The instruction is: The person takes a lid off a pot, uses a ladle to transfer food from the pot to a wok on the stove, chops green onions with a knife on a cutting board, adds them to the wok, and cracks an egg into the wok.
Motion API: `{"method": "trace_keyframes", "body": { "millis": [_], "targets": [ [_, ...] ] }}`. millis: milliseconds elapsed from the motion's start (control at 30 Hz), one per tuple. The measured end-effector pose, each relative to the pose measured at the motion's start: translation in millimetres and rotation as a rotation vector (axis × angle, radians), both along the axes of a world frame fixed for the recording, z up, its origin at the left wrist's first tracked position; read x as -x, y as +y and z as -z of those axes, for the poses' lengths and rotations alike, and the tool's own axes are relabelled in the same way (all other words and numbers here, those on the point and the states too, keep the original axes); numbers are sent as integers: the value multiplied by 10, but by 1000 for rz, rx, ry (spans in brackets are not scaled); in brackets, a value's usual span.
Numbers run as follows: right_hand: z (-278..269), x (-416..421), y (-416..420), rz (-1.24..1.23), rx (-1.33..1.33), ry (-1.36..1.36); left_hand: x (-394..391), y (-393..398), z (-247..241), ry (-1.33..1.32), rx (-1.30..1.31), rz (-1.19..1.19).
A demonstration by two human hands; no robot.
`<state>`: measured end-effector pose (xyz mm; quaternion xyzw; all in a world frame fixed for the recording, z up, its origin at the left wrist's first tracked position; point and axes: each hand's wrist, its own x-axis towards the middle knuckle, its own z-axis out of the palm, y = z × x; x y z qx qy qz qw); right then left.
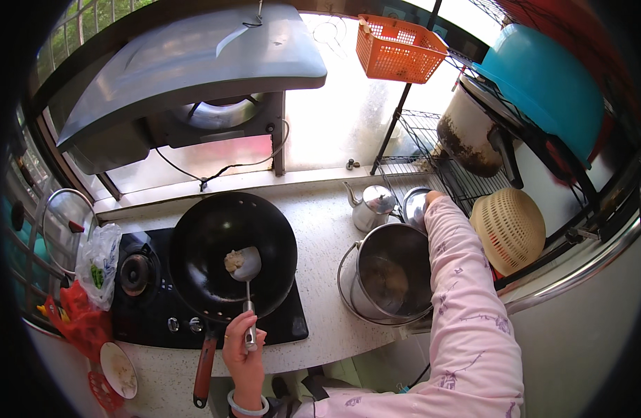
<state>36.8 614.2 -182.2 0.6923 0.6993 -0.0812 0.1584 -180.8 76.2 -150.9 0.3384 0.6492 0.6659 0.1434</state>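
Note:
My left hand [244,339] grips the handle of a metal spatula [249,265], whose blade lies inside a black wok [216,224]. A pale lump of food [234,260] sits at the blade's left edge. The wok stands on a black gas stove [137,318], its red-brown handle toward me. My right arm reaches over the right side of a deep metal pail [354,292] with some contents at its bottom. Beyond the pail, my right hand [434,197] is at a round metal lid [415,208]; the sleeve hides most of its fingers. A small metal kettle [370,214] stands beside the lid.
A range hood [205,57] hangs over the stove. At left are a glass lid [67,230], plastic bags [98,266] and a white bowl [107,360]. A wire rack at right holds an orange basket [399,52], a stained pot [467,125], a blue basin [545,89] and a beige colander [508,230].

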Motion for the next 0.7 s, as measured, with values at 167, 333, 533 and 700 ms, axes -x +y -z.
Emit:
{"method": "trace_keyframes", "body": {
  "millis": [167,333,533,700],
  "targets": [
    [-52,-64,35,46,-19,60,7,-10,-54,-41,-16,65],
    [-220,158,138,14,-113,266,-2,-49,-53,-45,-20,60],
    [-400,724,89,-237,-20,617,31,-77,51,98,-8,47],
    [-1129,855,-817,-521,-206,535,41,-62,111,89,-43,103]
  ]
}}
